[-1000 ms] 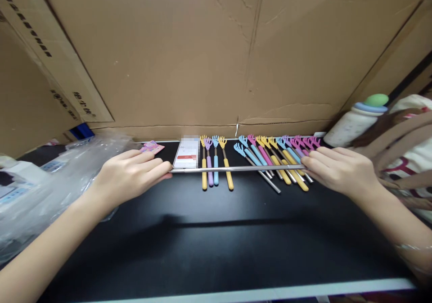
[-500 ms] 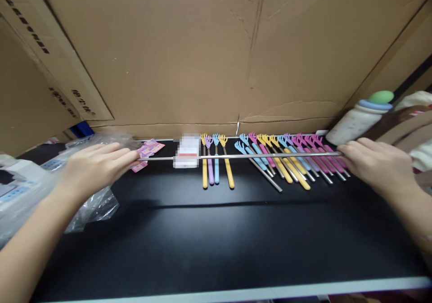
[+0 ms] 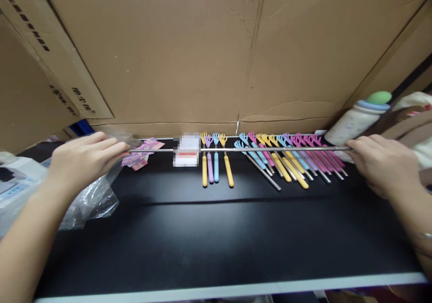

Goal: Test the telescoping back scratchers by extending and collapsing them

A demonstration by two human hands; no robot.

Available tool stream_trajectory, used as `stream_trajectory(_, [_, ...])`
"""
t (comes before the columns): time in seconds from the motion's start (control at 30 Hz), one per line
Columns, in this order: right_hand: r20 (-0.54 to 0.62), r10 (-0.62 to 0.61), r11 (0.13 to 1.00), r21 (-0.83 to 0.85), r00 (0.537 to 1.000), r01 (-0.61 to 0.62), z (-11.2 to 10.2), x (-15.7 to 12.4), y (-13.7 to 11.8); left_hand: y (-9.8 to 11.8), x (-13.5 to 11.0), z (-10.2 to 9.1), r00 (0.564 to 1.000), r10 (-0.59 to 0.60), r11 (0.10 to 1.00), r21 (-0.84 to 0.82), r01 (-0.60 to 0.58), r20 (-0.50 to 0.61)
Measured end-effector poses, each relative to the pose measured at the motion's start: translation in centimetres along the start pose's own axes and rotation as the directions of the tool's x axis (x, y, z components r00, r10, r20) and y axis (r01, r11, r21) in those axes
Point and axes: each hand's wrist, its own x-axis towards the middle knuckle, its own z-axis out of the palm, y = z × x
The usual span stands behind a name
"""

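Observation:
A thin telescopic metal rod [image 3: 263,149] stretches level across the view above the black table. My left hand [image 3: 87,156] is closed around its left end and my right hand [image 3: 386,165] around its right end, so both tips are hidden. Beyond and below the rod lie back scratchers with claw-shaped heads. Several with yellow, purple and blue handles [image 3: 216,168] are set side by side near the middle. To the right, a larger row of yellow, blue, purple and pink back scratchers [image 3: 300,163] lies slanted, some showing bare metal shafts.
Pink and purple cards [image 3: 143,152] and a blurred white label [image 3: 187,156] lie left of the middle. Crumpled clear plastic bags [image 3: 91,206] and a white box [image 3: 20,177] are at left. A white bottle [image 3: 354,123] stands at right. Cardboard [image 3: 189,60] walls the back.
My hands have moved apart, and a longer stretch of rod shows between them. The rod has also risen slightly in the view. The back scratchers lie as before.

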Motion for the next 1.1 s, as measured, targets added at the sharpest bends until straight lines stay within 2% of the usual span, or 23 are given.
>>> stream_trajectory(0.13, [-0.014, -0.001, 1.0, 0.008, 1.0, 0.001, 0.4, -0.2, 0.2, 0.2, -0.2, 0.3, 1.0, -0.018, 0.999, -0.049, 0.017, -0.022])
stream_trajectory(0.23, [-0.021, 0.001, 1.0, 0.009, 1.0, 0.0, 0.5, -0.3, 0.1, 0.0, -0.5, 0.7, 0.996, -0.084, 0.992, -0.102, 0.081, -0.028])
stream_trajectory(0.33, [-0.036, -0.017, 0.999, 0.051, 0.999, 0.019, 0.5, -0.1, -0.1, -0.2, -0.8, 1.1, 0.989, -0.143, 0.969, -0.198, 0.149, 0.048])
stream_trajectory(0.43, [-0.005, -0.034, 0.988, 0.147, 0.999, 0.034, 1.0, 0.0, -0.1, -0.2, -0.9, 1.2, 0.972, -0.185, 0.906, -0.357, 0.225, 0.142])
stream_trajectory(0.57, [0.08, -0.012, 0.962, 0.272, 0.997, -0.01, 2.0, -0.1, 0.4, -0.6, -1.2, 1.5, 0.923, -0.341, 0.8, -0.462, 0.384, 0.176])
stream_trajectory(0.63, [0.109, 0.009, 0.947, 0.318, 0.994, -0.043, 2.3, -0.2, 0.5, -1.2, -1.3, 1.8, 0.921, -0.31, 0.741, -0.547, 0.389, 0.236])
stream_trajectory(0.7, [0.146, 0.01, 0.928, 0.366, 0.989, -0.064, 2.4, -0.2, 0.5, -1.9, -1.3, 2.1, 0.933, -0.214, 0.678, -0.644, 0.355, 0.289])
stream_trajectory(0.77, [0.177, -0.002, 0.917, 0.394, 0.984, -0.069, 2.5, -0.4, 0.4, -2.1, -1.3, 2.2, 0.935, -0.176, 0.641, -0.685, 0.345, 0.306])
stream_trajectory(0.83, [0.184, -0.026, 0.923, 0.381, 0.983, -0.047, 2.7, -0.7, 0.3, -1.8, -1.2, 2.1, 0.922, -0.248, 0.638, -0.666, 0.386, 0.298])
stream_trajectory(0.93, [0.138, -0.047, 0.946, 0.324, 0.989, -0.001, 3.2, -1.1, 0.2, -0.9, -1.0, 1.9, 0.879, -0.364, 0.621, -0.622, 0.476, 0.309])
stream_trajectory(1.0, [0.092, -0.047, 0.953, 0.303, 0.995, 0.017, 3.2, -1.2, -0.2, -0.4, -0.8, 1.7, 0.862, -0.379, 0.598, -0.622, 0.506, 0.337])
stream_trajectory(1.1, [0.015, -0.068, 0.939, 0.338, 0.998, 0.059, 2.1, -0.5, -1.7, 0.3, 0.0, 1.0, 0.874, -0.315, 0.548, -0.681, 0.485, 0.369])
